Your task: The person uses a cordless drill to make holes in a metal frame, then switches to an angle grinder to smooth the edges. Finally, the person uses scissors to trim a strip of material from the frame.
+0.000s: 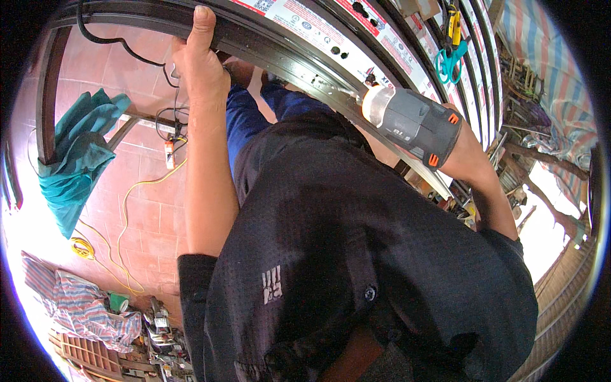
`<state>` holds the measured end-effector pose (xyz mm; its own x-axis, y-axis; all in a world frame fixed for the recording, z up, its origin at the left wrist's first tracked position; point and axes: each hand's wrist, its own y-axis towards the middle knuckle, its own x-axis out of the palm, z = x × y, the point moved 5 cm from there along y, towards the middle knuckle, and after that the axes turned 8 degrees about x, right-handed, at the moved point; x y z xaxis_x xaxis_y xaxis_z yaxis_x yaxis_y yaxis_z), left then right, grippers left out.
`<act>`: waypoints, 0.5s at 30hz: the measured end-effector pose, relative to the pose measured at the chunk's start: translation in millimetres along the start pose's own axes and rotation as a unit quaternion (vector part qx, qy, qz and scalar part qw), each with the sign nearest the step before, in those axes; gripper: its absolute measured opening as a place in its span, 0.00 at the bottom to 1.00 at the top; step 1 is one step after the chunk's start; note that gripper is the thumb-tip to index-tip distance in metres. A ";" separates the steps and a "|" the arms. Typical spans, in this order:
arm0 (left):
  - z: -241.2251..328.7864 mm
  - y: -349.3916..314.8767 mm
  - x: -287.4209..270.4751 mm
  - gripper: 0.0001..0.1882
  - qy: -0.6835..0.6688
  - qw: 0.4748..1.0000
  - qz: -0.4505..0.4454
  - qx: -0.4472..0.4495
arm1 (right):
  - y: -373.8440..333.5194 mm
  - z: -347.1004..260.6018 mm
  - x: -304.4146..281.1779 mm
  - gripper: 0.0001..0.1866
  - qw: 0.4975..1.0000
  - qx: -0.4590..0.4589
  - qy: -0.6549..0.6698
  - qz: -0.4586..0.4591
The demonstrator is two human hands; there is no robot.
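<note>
My left hand (198,60) is closed round the edge of a dark metal profile (149,41), its thumb lying along the top and its fingers hidden beneath. On the right, my right hand (463,153) is mostly hidden behind a grey and black cordless drill (407,121) with orange accents, which it holds. The drill's light-coloured front end points at the profiles, and a dark tip there is at or close to their surface. Next to it run several long profiles bearing a white printed film (375,48).
Teal-handled scissors (449,65) and a yellow-handled tool (454,27) lie on the profiles. A teal cloth (83,156) hangs at left. A black cable (118,41) drops toward an orange connector (169,153); a yellow cord (125,210) crosses the tiled floor. Striped sheeting (95,312) covers clutter.
</note>
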<state>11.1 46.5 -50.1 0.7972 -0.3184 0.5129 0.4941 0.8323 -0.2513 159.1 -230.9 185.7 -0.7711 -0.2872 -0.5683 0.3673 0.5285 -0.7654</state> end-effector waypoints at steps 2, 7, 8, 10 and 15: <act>-0.9 1.3 0.8 0.26 -0.001 1.000 -0.014 0.010 | -4.7 0.2 -2.0 0.40 1.000 0.012 0.001 0.005; -2.0 5.0 -0.9 0.26 -0.008 1.000 -0.013 0.005 | -4.1 -13.6 -4.3 0.31 0.988 -0.106 -0.027 0.107; -1.2 5.2 -0.8 0.26 -0.004 1.000 -0.009 0.005 | -0.3 -11.6 -1.4 0.29 0.992 -0.086 0.000 0.091; 1.6 4.4 0.4 0.26 -0.004 1.000 -0.001 -0.002 | 2.7 -9.5 1.8 0.27 0.996 -0.067 0.015 0.060; 8.6 -5.2 15.4 0.31 -0.036 0.999 0.004 -0.006 | -2.9 -6.9 2.3 0.25 0.996 -0.063 0.008 0.060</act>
<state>17.9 41.1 -33.9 0.7747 -0.2778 0.5680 0.4922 0.8289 -0.2659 152.7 -227.6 188.6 -0.7348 -0.2034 -0.6471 0.3900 0.6538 -0.6484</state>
